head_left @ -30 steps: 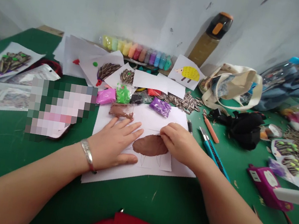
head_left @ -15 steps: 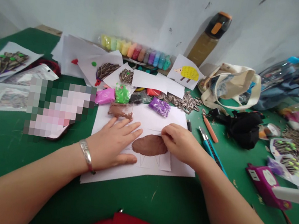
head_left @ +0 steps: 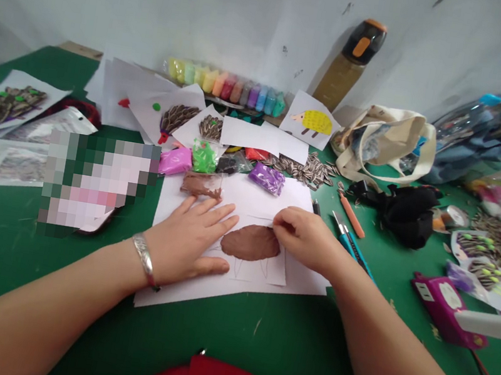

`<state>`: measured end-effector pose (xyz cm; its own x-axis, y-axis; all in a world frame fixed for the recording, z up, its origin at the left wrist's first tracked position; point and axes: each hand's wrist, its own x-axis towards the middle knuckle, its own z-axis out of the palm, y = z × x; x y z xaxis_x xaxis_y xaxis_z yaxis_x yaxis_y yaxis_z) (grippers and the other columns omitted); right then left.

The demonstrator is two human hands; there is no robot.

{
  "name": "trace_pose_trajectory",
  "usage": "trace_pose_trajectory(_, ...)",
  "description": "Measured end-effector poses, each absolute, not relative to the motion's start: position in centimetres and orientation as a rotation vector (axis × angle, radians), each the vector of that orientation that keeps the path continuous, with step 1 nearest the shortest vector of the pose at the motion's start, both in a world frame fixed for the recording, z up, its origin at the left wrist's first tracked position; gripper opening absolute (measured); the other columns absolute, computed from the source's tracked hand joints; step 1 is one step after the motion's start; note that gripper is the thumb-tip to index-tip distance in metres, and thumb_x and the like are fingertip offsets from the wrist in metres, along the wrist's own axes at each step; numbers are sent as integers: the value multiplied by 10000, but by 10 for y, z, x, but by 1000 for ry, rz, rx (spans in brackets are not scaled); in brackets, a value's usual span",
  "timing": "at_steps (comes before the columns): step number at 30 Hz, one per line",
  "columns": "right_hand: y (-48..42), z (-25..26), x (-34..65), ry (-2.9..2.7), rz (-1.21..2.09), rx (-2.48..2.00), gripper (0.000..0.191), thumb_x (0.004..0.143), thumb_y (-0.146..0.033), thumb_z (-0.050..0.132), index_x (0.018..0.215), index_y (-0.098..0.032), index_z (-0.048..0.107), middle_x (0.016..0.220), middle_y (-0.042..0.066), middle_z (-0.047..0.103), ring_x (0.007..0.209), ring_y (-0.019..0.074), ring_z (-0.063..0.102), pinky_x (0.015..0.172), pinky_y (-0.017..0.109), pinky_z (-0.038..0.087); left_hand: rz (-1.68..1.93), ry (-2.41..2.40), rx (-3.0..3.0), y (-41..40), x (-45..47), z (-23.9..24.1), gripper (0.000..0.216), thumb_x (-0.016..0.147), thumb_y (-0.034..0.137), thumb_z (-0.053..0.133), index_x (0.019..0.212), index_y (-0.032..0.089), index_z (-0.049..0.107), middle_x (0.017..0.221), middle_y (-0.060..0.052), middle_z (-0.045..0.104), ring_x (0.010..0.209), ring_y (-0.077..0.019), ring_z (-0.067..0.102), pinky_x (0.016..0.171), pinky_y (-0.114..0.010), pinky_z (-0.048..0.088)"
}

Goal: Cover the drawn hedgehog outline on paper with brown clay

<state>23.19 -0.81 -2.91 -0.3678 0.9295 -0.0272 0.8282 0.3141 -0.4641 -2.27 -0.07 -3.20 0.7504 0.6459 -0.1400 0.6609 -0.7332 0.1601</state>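
A flat oval of brown clay (head_left: 251, 242) covers the body of a pencil drawing on a small white sheet (head_left: 275, 274), with drawn legs showing below it. My left hand (head_left: 190, 235) lies spread on the papers, its fingers and thumb at the drawing's left side. At the clay's upper right edge, my right hand (head_left: 302, 237) is closed with its fingers curled together; what is between the fingertips is hidden. Just beyond my left fingertips sits an opened packet of brown clay (head_left: 202, 185). Larger white paper (head_left: 162, 291) lies beneath the drawing.
Purple (head_left: 267, 179), green (head_left: 204, 156) and pink clay packets (head_left: 175, 160) stand behind the papers, near sunflower seeds (head_left: 313, 171). To the right lie a blue cutter (head_left: 352, 247), an orange tool (head_left: 351, 215) and a magenta glue-gun-like device (head_left: 447, 310). A bottle (head_left: 345, 69) leans against the wall.
My right hand has shifted very slightly right, away from the clay's edge. My left hand stays flat in place.
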Motion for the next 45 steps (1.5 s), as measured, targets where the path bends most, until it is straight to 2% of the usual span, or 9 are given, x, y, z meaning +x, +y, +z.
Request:
trace_pose_trajectory(22,-8,-27,236,-2302,616,-1713,134,776,-133,489,727,-200,594,755,0,631,712,143,540,633,256,368,-153,1051,2741,-1,-22,-31,723,856,587,534,1442,186,395,1541,-103,318,1358,-379,317,1067,-560,263)
trace_pose_trajectory(45,-6,-27,234,-2236,621,-1735,126,756,-141,506,696,-198,602,704,-3,631,650,138,529,577,254,365,-88,1041,2750,-1,-22,-32,700,860,588,522,1423,186,415,1523,-117,351,1347,-379,336,1061,-531,264)
